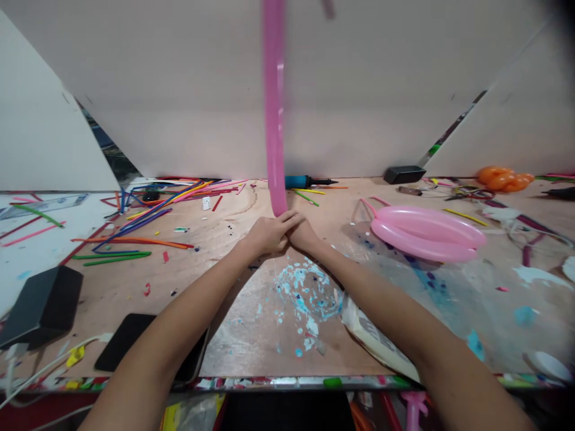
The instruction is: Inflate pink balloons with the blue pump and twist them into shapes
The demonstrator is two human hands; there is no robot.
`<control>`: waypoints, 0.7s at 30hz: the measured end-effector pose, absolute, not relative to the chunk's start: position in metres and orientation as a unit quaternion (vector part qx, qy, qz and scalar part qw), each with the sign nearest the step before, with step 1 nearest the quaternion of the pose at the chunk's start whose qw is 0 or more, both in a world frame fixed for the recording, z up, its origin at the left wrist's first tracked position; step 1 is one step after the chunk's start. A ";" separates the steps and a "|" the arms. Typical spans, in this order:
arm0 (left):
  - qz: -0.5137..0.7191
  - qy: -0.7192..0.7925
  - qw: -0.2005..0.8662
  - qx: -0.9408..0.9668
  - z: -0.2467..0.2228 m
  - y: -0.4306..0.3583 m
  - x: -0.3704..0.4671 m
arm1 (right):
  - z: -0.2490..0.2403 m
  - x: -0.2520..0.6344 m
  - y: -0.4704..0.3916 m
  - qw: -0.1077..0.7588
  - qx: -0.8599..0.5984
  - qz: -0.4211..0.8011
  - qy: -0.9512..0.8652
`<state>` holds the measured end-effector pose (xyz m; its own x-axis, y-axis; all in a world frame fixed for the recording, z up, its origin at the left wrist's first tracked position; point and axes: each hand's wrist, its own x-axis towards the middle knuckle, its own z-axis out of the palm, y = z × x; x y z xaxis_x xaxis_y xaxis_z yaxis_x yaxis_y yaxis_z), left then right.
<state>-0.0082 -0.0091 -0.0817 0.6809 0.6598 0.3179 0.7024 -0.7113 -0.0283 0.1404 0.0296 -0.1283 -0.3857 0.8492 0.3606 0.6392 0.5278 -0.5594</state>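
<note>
A long pink balloon (275, 108) stands upright, its lower end at my hands and its upper part cut off by the top of the view. My left hand (268, 234) has its fingers closed at the balloon's lower end. Pressed against it, my right hand (300, 230) is closed too, and the fingers of both hands overlap. The balloon's tip is hidden between them. To the right lies a looped pink balloon shape (426, 233) on the wooden table (242, 335).
Uninflated balloons (135, 242) lie scattered at the left. Behind my hands is a blue pump (297, 181). A black box (404, 174) and an orange balloon shape (505, 179) sit at the back right. Near the front left are a dark block (42, 305) and a phone (128, 338).
</note>
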 end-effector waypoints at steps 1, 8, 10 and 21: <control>-0.135 -0.397 0.069 -0.905 -0.081 -0.009 -0.009 | -0.126 0.141 0.028 0.287 -0.465 0.141 -0.825; -0.126 -0.482 0.022 -0.867 -0.074 0.001 -0.021 | -0.096 0.152 0.020 0.179 -0.450 0.044 -0.874; -0.130 -0.499 0.013 -0.857 -0.071 0.004 -0.024 | -0.090 0.158 0.021 0.159 -0.436 0.009 -0.886; -0.381 -0.355 -0.558 -0.646 -0.049 0.005 -0.011 | -0.091 0.162 0.027 0.246 -0.472 -0.066 -0.844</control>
<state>-0.0112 0.0048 -0.0494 0.4567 0.8843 0.0970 0.0335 -0.1261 0.9915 0.1620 0.0269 -0.0906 -0.4342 0.7637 0.4778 0.8290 0.5462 -0.1196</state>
